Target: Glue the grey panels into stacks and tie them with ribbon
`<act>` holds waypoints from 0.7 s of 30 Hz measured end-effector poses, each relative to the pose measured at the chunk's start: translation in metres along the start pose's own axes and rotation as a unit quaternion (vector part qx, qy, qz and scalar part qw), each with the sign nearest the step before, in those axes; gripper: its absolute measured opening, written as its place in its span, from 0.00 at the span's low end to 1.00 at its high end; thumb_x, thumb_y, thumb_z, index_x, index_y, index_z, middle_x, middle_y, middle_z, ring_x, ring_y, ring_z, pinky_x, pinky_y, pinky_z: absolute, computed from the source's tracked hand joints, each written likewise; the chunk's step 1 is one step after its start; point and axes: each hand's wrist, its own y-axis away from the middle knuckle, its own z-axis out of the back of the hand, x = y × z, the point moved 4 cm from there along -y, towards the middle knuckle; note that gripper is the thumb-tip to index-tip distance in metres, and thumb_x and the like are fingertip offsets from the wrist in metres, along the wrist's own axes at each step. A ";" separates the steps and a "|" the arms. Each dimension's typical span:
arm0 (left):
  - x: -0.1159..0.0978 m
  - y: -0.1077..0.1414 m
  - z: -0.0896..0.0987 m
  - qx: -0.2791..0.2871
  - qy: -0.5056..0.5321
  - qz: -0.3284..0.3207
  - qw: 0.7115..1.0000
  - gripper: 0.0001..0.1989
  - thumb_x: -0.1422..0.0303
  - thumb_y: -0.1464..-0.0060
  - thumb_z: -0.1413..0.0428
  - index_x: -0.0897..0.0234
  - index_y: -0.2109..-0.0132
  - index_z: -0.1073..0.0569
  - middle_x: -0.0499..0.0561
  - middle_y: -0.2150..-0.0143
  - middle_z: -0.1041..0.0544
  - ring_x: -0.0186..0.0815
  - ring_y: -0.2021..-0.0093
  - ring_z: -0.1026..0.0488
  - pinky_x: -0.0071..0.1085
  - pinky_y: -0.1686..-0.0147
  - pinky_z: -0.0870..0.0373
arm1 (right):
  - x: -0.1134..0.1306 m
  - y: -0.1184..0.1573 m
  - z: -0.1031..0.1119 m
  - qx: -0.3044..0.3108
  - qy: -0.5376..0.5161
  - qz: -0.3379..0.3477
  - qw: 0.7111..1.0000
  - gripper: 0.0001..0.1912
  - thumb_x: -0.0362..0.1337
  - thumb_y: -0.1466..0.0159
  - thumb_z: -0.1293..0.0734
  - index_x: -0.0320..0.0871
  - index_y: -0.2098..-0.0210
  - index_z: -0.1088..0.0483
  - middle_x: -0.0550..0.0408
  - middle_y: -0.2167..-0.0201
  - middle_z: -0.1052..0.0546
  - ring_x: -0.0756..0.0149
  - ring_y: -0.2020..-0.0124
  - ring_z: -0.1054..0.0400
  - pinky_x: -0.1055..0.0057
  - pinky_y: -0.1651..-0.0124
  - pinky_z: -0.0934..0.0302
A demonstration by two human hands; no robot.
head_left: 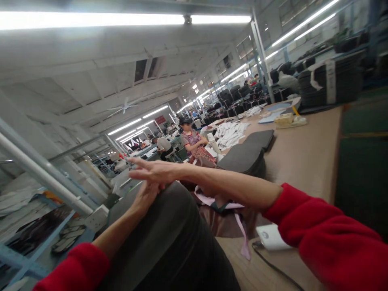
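A tall stack of dark grey, rounded panels [169, 220] stands close in front of me on the table. My right hand [156, 170] reaches across above it with the fingers stretched out and nothing in them. Under it, my left hand [147, 197] is at the top of the stack, and its fingers are mostly hidden behind the right hand. The two hands overlap and seem to touch. Beyond my right forearm lies a second, lower pile of dark panels [242, 157]. Pinkish strips [242, 236] trail over brown glossy material [212, 220] beside the stack.
A white device [273, 237] with a dark cable is on the wooden table [297, 161] under my right sleeve. White pieces [232, 133] are heaped farther along, near a seated person [192, 141]. A big dark bundle [330, 83] stands at the far right. A metal post [45, 169] rises at left.
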 end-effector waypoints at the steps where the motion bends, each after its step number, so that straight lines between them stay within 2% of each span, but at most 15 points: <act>1: -0.002 0.003 0.001 -0.007 -0.007 0.016 1.000 0.22 0.52 0.43 0.59 0.65 0.70 0.32 0.47 0.75 0.36 0.35 0.69 0.38 0.32 0.66 0.41 | -0.006 0.001 0.012 -0.051 -0.048 0.011 0.997 0.27 0.47 0.34 0.43 0.46 0.38 0.48 0.50 0.45 0.34 0.61 0.47 0.38 0.65 0.46 0.43; 3: -0.004 0.007 0.001 -0.012 -0.014 0.041 0.999 0.23 0.51 0.44 0.59 0.65 0.72 0.33 0.45 0.77 0.38 0.33 0.71 0.40 0.30 0.68 0.43 | -0.027 0.006 0.031 -0.130 -0.123 -0.012 0.984 0.22 0.42 0.32 0.46 0.45 0.40 0.46 0.51 0.44 0.35 0.66 0.48 0.38 0.69 0.48 0.43; 5: -0.004 0.006 0.002 -0.011 -0.024 0.068 0.997 0.24 0.50 0.45 0.58 0.66 0.71 0.32 0.44 0.75 0.37 0.33 0.70 0.40 0.28 0.69 0.44 | -0.055 0.013 0.035 -0.132 -0.175 -0.074 0.973 0.20 0.40 0.32 0.46 0.44 0.41 0.44 0.50 0.44 0.36 0.67 0.51 0.36 0.71 0.53 0.40; 7: -0.001 0.003 0.003 -0.011 -0.041 0.103 0.994 0.25 0.48 0.46 0.58 0.65 0.69 0.31 0.44 0.75 0.37 0.33 0.70 0.40 0.28 0.69 0.45 | -0.078 0.018 0.024 -0.067 -0.219 -0.117 0.966 0.21 0.43 0.33 0.43 0.44 0.43 0.42 0.51 0.48 0.33 0.68 0.58 0.34 0.73 0.61 0.38; 9: 0.002 0.000 0.004 -0.016 -0.058 0.134 0.989 0.26 0.47 0.46 0.59 0.65 0.68 0.30 0.44 0.76 0.37 0.34 0.70 0.40 0.28 0.70 0.45 | -0.091 0.018 0.009 0.007 -0.257 -0.115 0.959 0.19 0.45 0.35 0.40 0.43 0.48 0.37 0.53 0.57 0.28 0.71 0.65 0.33 0.77 0.67 0.39; 12: -0.001 -0.001 0.004 -0.020 -0.079 0.144 0.986 0.26 0.47 0.45 0.59 0.64 0.69 0.30 0.44 0.77 0.37 0.34 0.71 0.41 0.28 0.70 0.46 | -0.098 0.010 -0.003 0.051 -0.314 -0.104 0.942 0.12 0.42 0.36 0.38 0.40 0.59 0.31 0.57 0.69 0.26 0.74 0.71 0.32 0.80 0.71 0.42; 15: -0.008 0.001 0.003 -0.029 -0.116 0.151 0.981 0.26 0.47 0.45 0.61 0.63 0.70 0.30 0.45 0.76 0.35 0.35 0.69 0.39 0.28 0.68 0.44 | -0.098 0.000 -0.003 0.032 -0.344 -0.097 0.933 0.10 0.42 0.40 0.33 0.41 0.64 0.29 0.59 0.73 0.27 0.73 0.73 0.32 0.81 0.75 0.45; 18: -0.011 0.004 0.002 -0.033 -0.148 0.166 0.975 0.26 0.48 0.45 0.61 0.63 0.69 0.29 0.46 0.73 0.32 0.38 0.65 0.36 0.29 0.64 0.42 | -0.101 -0.007 0.000 -0.027 -0.326 -0.099 0.940 0.06 0.36 0.41 0.33 0.38 0.70 0.30 0.61 0.79 0.30 0.76 0.77 0.35 0.81 0.76 0.46; 21: -0.012 0.005 0.002 -0.048 -0.160 0.160 0.973 0.25 0.49 0.44 0.61 0.59 0.57 0.28 0.45 0.67 0.29 0.40 0.60 0.33 0.33 0.55 0.40 | -0.111 -0.007 0.000 -0.104 -0.268 -0.100 0.953 0.06 0.30 0.41 0.34 0.35 0.74 0.31 0.63 0.83 0.33 0.77 0.79 0.38 0.80 0.73 0.44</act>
